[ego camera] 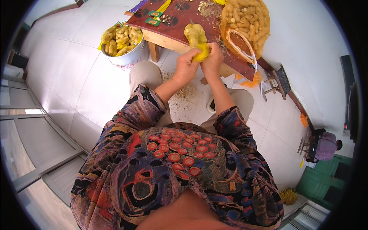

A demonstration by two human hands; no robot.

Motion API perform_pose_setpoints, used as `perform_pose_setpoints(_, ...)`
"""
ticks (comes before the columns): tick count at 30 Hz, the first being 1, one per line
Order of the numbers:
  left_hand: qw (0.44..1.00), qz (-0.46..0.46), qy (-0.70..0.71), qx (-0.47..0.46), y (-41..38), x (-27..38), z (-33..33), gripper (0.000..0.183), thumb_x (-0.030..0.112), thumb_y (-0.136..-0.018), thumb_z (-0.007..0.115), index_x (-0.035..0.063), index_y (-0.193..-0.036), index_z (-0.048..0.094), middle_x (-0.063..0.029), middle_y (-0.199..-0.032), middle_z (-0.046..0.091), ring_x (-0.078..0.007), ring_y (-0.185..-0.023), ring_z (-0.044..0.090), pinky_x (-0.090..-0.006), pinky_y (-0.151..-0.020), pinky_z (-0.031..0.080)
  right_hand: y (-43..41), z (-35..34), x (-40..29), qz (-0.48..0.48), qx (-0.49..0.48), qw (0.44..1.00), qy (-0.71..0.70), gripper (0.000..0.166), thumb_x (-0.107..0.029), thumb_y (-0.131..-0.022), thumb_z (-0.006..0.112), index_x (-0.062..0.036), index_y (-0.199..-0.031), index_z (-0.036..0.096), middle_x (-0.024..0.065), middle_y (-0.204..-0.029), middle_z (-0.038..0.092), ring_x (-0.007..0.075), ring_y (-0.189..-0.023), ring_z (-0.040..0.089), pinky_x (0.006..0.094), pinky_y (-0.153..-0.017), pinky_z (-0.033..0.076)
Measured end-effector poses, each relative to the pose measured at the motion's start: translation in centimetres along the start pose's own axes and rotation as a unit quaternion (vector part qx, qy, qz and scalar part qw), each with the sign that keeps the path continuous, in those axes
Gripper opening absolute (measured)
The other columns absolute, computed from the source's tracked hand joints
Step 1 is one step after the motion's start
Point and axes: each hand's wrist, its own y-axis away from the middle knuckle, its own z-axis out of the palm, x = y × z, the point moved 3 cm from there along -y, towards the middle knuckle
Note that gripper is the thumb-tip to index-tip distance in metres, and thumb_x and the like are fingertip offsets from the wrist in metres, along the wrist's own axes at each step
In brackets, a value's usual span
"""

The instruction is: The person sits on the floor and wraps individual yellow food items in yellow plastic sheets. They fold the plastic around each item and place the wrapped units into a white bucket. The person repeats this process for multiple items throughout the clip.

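In the head view, a yellow mesh bag (196,36) filled with pale brown roots, perhaps ginger or a similar tuber, is held over the near edge of a dark red tabletop (178,27). My left hand (186,64) grips the gathered yellow mesh from the left side. Close beside it, my right hand (212,59) holds the same gathered end from the right. The fingertips are partly hidden by the mesh. Two green printed cards (152,21) lie on the table, left of the bag.
A large orange mesh sack (248,23) of loose roots lies on the table's right. A metal bucket (126,59) of filled yellow bags stands left of the table. Crumbs cover parts of the tabletop and floor. A wooden stool (271,86) stands right; another person (325,145) sits farther off.
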Motion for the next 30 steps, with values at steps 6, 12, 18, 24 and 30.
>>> perform_pose_setpoints(6,0.987,-0.067,-0.135,0.054,-4.6,-3.2,-1.7,0.009,0.007,-0.082,0.062,0.0024,-0.089,0.063,-0.014,-0.078,0.063,-0.0252,-0.073,0.063,-0.0342,-0.065,0.047,-4.5,2.6,1.5,-0.026,-0.029,0.982,0.182,0.032,-0.018,-0.07,0.076,-0.0101,-0.091,0.054,0.0104,-0.087,0.059,0.0325,-0.082,0.061,0.0424,-0.067,0.049)
perform_pose_setpoints(12,0.954,-0.049,-0.295,-0.024,-5.6,-4.6,-2.5,0.011,0.01,-0.082,0.065,0.0049,-0.092,0.065,-0.0142,-0.076,0.063,-0.0255,-0.07,0.063,-0.0333,-0.065,0.048,-5.2,5.2,5.3,-0.032,-0.117,0.992,0.024,0.026,-0.011,-0.071,0.075,-0.0068,-0.09,0.057,0.0137,-0.084,0.064,0.0316,-0.08,0.064,0.0412,-0.066,0.05)
perform_pose_setpoints(18,0.985,-0.091,-0.129,-0.062,-5.5,-6.3,-2.6,0.017,0.011,-0.09,0.063,0.0018,-0.105,0.064,0.0001,-0.087,0.064,-0.0061,-0.078,0.054,-0.0227,-0.071,0.045,-5.6,4.7,5.8,0.007,-0.194,0.964,-0.183,0.025,0.001,-0.08,0.064,0.0001,-0.104,0.059,0.0114,-0.09,0.067,0.0148,-0.082,0.064,0.0302,-0.07,0.05)
perform_pose_setpoints(24,0.96,-0.131,-0.224,-0.107,-6.1,-7.0,-0.3,0.017,0.007,-0.089,0.059,0.0008,-0.104,0.063,-0.0047,-0.083,0.063,-0.0095,-0.076,0.056,-0.0243,-0.069,0.045,-5.7,2.8,7.7,0.028,-0.215,0.971,-0.1,0.02,-0.005,-0.079,0.066,-0.0009,-0.098,0.061,0.0135,-0.091,0.068,0.0218,-0.081,0.068,0.034,-0.068,0.051)
perform_pose_setpoints(30,0.964,-0.068,-0.254,-0.028,-6.4,-6.7,0.7,0.017,0.008,-0.083,0.059,0.0036,-0.098,0.063,-0.0191,-0.082,0.064,-0.0354,-0.078,0.064,-0.0385,-0.066,0.049,-4.6,-1.2,7.1,0.114,-0.294,0.925,-0.21,0.022,-0.007,-0.081,0.068,0.0019,-0.099,0.06,0.0138,-0.09,0.068,0.0196,-0.082,0.068,0.0306,-0.072,0.054)
